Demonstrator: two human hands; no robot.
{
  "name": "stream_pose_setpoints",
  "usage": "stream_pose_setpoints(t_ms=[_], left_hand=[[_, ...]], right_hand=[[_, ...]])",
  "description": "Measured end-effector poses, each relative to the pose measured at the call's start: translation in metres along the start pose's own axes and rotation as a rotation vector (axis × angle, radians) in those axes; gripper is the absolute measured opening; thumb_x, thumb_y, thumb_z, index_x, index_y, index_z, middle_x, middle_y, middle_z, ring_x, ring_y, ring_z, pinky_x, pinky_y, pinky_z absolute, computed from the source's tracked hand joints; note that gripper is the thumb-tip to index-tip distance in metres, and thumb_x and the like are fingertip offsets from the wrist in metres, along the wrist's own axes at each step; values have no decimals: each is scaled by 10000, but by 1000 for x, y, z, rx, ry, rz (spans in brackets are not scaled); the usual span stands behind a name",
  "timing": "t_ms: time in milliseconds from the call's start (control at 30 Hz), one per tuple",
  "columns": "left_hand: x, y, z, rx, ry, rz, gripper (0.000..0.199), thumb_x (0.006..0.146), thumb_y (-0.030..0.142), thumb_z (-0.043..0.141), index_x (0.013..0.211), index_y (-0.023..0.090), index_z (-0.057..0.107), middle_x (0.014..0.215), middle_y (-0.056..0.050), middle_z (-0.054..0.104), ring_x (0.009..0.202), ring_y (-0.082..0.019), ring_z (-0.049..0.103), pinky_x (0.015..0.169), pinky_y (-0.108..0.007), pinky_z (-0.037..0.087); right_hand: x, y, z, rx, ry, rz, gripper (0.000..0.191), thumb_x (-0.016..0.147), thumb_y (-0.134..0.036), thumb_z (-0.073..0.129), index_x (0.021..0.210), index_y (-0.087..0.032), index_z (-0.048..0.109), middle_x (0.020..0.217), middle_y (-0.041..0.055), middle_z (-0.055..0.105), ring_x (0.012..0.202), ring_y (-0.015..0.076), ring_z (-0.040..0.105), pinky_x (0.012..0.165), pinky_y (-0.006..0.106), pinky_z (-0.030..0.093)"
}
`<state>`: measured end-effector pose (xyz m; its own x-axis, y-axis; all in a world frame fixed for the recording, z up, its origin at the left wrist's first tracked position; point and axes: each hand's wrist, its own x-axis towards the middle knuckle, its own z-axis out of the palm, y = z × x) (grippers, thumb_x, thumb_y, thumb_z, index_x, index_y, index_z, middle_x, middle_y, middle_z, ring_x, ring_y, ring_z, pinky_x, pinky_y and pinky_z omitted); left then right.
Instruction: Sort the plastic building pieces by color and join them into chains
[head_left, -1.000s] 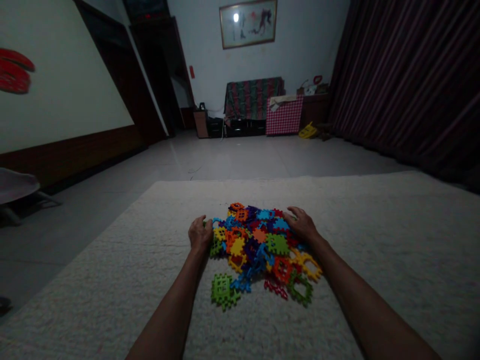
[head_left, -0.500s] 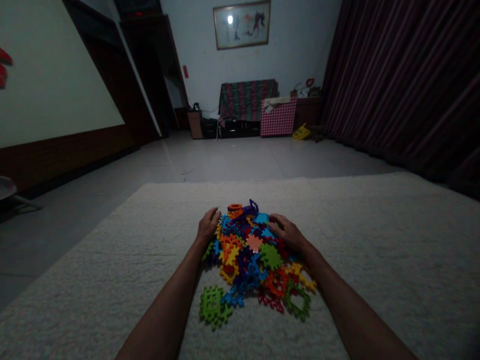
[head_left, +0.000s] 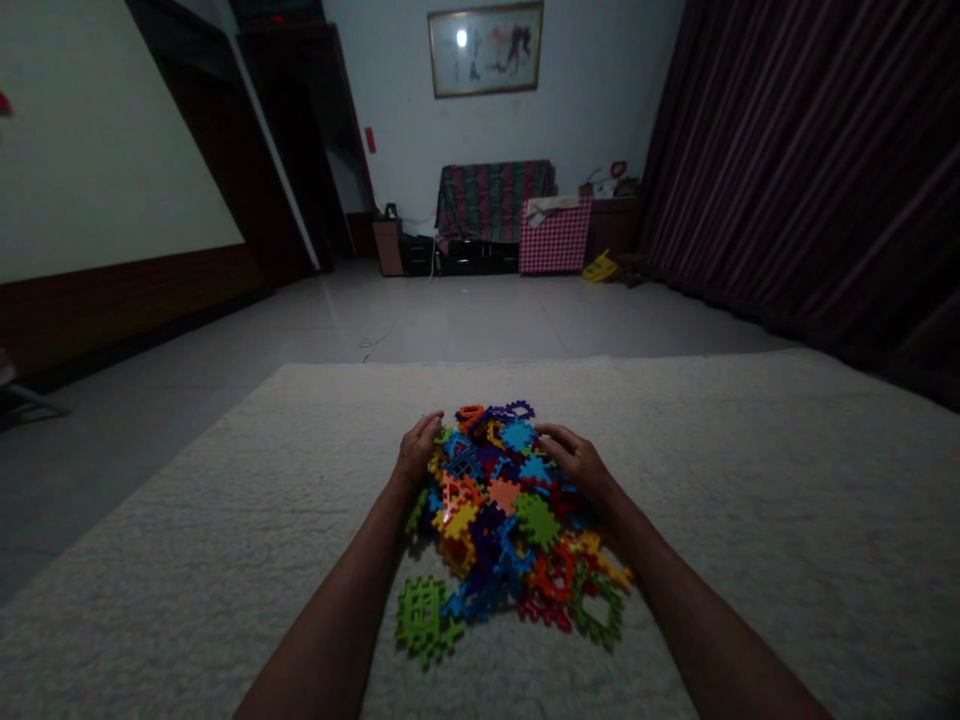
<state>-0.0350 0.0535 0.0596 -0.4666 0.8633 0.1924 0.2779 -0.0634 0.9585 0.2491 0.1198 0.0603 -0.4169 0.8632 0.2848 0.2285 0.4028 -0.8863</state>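
A heap of colourful plastic interlocking pieces (head_left: 491, 515) with toothed edges lies between my two hands. My left hand (head_left: 418, 450) rests open against the heap's left side, fingers pointing forward. On the other side, my right hand (head_left: 576, 458) is open and slightly curved, touching the pieces by a light blue one (head_left: 517, 434). A green window-like piece (head_left: 422, 615) lies at the heap's near left. At the near right is a green frame piece (head_left: 597, 607). Purple pieces (head_left: 519, 410) sit at the far edge. Some fingertips are hidden among the pieces.
The heap lies on a pale, textured bed-like surface (head_left: 750, 480), whose far edge meets the grey tiled floor (head_left: 465, 320). Farther off stand a cloth-draped object (head_left: 495, 200) and a red checked cloth (head_left: 555, 235). A dark curtain (head_left: 810, 180) hangs at the right.
The pieces at the top of the heap have shifted; a purple one at the far edge has tipped over flatter and to the right. Both hands have stayed almost in place.
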Motion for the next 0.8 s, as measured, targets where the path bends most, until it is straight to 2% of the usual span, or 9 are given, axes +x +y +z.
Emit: stream_pose_setpoints(t_ms=[167, 333, 433, 500, 567, 633, 700, 800], left_hand=[[-6, 22, 9, -201, -76, 25, 521, 816, 550, 565, 1089, 134, 720, 1223, -138, 696, 1200, -281, 607, 1038, -423, 467], [-14, 35, 25, -318, -258, -9, 523, 816, 573, 585, 1098, 151, 717, 1208, -145, 702, 1132, -280, 646, 951, -405, 516], [-12, 32, 24, -306, -211, 50, 498, 842, 548, 560, 1081, 140, 717, 1168, -148, 717, 1106, -271, 656, 970, -411, 506], [-7, 25, 20, -206, -106, 80, 469, 863, 525, 529, 1056, 144, 724, 1149, -136, 722, 1116, -263, 647, 998, -415, 490], [-2, 16, 16, -76, -5, 91, 409, 879, 472, 516, 1046, 163, 727, 1161, -110, 718, 1149, -246, 626, 1041, -403, 462], [3, 6, 14, 25, 44, 88, 345, 886, 392, 513, 1066, 182, 719, 1182, -84, 708, 1175, -224, 609, 1075, -383, 437], [5, -1, 13, 90, 40, 70, 325, 886, 319, 505, 1103, 183, 705, 1211, -78, 695, 1195, -214, 596, 1098, -379, 418], [8, -7, 13, 125, 12, 26, 355, 888, 281, 492, 1158, 148, 681, 1278, -117, 661, 1240, -227, 571, 1128, -397, 385]], right_hand=[[0, -23, -2, 46, 33, -47, 330, 818, -475, 572, 966, -211, 704, 1023, 72, 738, 972, 248, 676, 875, 402, 545], [0, -47, 7, 221, -108, -25, 369, 858, -483, 532, 1057, -213, 683, 1115, 81, 726, 1016, 246, 679, 855, 402, 560], [11, -48, 16, 221, -130, -61, 375, 882, -479, 508, 1072, -208, 684, 1125, 80, 725, 1048, 240, 669, 899, 403, 542], [27, -41, 20, 85, -38, -89, 370, 898, -462, 479, 1049, -200, 693, 1098, 76, 727, 1049, 234, 661, 933, 399, 522], [48, -30, 24, -162, 49, -59, 363, 908, -416, 459, 1076, -192, 690, 1133, 82, 709, 1081, 227, 644, 967, 384, 498], [72, -19, 28, -470, 5, 23, 371, 927, -385, 443, 1151, -193, 668, 1249, 91, 660, 1173, 213, 598, 1020, 354, 455], [93, -10, 32, -572, -53, 60, 370, 925, -392, 477, 1159, -178, 669, 1270, 111, 648, 1195, 224, 584, 1030, 349, 436], [116, -3, 40, -644, -139, 73, 420, 916, -489, 503, 1140, -181, 680, 1220, 112, 674, 1128, 235, 614, 968, 348, 463]])
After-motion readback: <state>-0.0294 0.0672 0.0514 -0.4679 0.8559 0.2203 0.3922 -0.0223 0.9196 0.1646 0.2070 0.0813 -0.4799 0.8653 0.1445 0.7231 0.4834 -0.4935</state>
